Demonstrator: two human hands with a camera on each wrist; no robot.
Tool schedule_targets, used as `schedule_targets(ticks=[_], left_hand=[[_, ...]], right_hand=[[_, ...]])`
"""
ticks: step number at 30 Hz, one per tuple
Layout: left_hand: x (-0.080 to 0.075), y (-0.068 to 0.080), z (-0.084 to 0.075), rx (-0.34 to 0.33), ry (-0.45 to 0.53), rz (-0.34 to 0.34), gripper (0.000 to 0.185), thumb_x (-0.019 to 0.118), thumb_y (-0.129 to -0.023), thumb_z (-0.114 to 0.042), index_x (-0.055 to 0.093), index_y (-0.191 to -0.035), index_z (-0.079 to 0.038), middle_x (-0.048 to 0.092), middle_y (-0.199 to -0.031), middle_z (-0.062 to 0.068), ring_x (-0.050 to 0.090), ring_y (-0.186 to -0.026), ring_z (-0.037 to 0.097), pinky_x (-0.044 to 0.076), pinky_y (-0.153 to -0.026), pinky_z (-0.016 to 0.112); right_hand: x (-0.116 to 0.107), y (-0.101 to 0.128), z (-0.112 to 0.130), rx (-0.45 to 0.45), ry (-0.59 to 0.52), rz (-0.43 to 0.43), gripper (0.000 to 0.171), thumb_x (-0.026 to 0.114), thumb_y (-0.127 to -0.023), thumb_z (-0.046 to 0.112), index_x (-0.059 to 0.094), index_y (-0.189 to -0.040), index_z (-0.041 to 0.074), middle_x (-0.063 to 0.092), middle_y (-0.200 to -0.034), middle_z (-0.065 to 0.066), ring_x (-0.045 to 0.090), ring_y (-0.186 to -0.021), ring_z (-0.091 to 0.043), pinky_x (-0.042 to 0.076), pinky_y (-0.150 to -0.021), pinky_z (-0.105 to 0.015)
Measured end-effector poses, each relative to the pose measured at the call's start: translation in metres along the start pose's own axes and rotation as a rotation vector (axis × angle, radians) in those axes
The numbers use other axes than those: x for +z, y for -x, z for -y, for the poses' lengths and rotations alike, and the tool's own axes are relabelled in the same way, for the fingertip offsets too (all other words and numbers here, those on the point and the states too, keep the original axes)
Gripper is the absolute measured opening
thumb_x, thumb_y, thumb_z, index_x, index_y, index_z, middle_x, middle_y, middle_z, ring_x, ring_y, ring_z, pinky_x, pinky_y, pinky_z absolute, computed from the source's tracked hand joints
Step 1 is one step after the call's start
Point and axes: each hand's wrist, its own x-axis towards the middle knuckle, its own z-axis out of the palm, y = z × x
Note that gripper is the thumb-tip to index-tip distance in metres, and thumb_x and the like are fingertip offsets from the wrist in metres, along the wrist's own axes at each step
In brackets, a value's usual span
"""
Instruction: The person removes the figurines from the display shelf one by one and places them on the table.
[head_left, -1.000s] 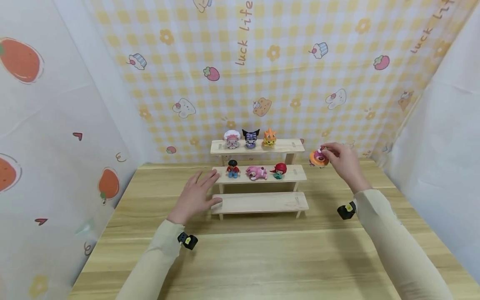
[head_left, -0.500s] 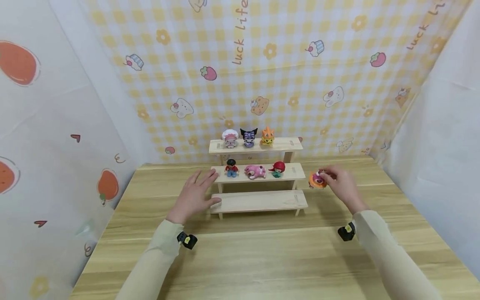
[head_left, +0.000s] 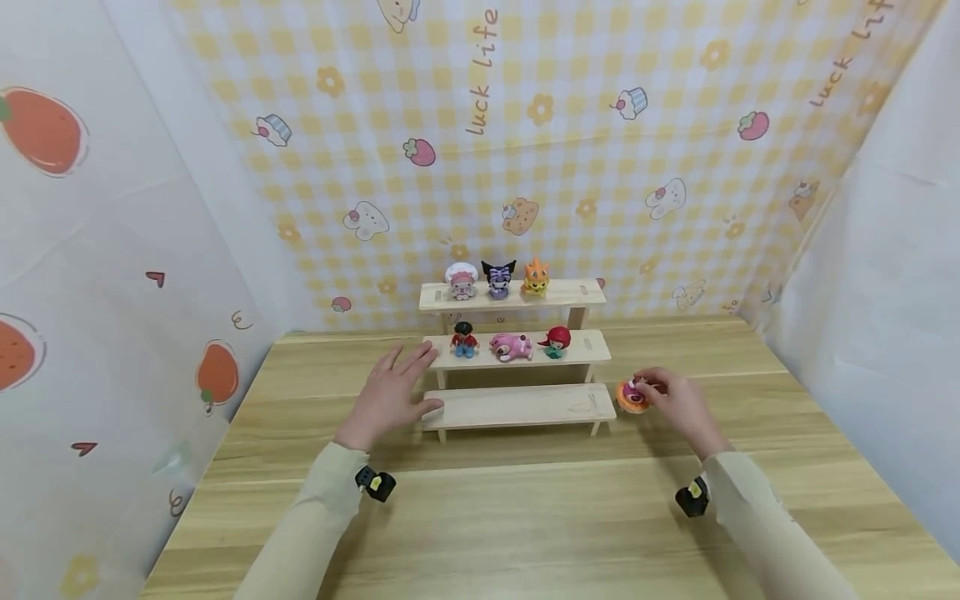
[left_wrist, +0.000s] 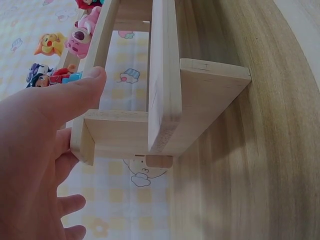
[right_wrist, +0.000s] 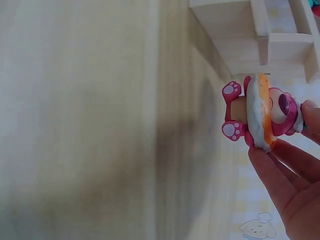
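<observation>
My right hand (head_left: pixel 681 410) pinches a small magenta bear figurine (head_left: pixel 634 395) wearing an orange-and-white ring around its middle. It is held at the right end of the lowest tier of a three-tier wooden shelf (head_left: pixel 517 406). In the right wrist view the figurine (right_wrist: pixel 260 112) lies sideways, its paw-printed feet pointing left, with thumb and fingers at its head and ring. My left hand (head_left: pixel 386 400) stays at the shelf's left end with its fingers spread. The left wrist view shows the hand (left_wrist: pixel 35 150) touching the end of a tier (left_wrist: pixel 82 140).
On the middle tier are a black-haired figurine (head_left: pixel 464 340), a lying pink bear (head_left: pixel 512 347) and a red-haired figurine (head_left: pixel 556 342). The top tier bears a white-hatted figurine (head_left: pixel 462 282), a black-eared one (head_left: pixel 498 279) and an orange one (head_left: pixel 536 277). A patterned cloth (head_left: pixel 465 183) hangs behind.
The right hand has lowered the ringed bear figurine from about the height of the top tier to beside the lowest tier. The left hand has stayed in place.
</observation>
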Motion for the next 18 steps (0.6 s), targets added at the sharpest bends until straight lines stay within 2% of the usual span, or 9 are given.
schedule_targets(ticks=[11, 18], left_hand=[[0.0016, -0.0010, 0.0029, 0.002, 0.001, -0.004, 0.080, 0.067, -0.084, -0.049, 0.032, -0.150, -0.017, 0.028, -0.157, 0.003, 0.019, -0.143, 0.043, 0.015, -0.118, 0.056], [0.0030, -0.0016, 0.0037, 0.008, 0.013, -0.016, 0.080, 0.068, -0.084, -0.047, 0.034, -0.149, -0.016, 0.030, -0.156, 0.004, 0.020, -0.143, 0.043, 0.015, -0.117, 0.056]], right_hand=[[0.0098, 0.0052, -0.0071, 0.010, -0.012, -0.004, 0.022, 0.059, -0.093, 0.010, 0.065, -0.111, -0.002, 0.067, -0.105, -0.025, 0.066, -0.095, -0.040, 0.056, -0.078, -0.049], [0.0094, 0.0043, -0.0096, 0.044, -0.010, 0.011, 0.029, 0.058, -0.096, 0.021, 0.065, -0.112, -0.001, 0.066, -0.111, -0.024, 0.065, -0.099, -0.042, 0.055, -0.081, -0.052]])
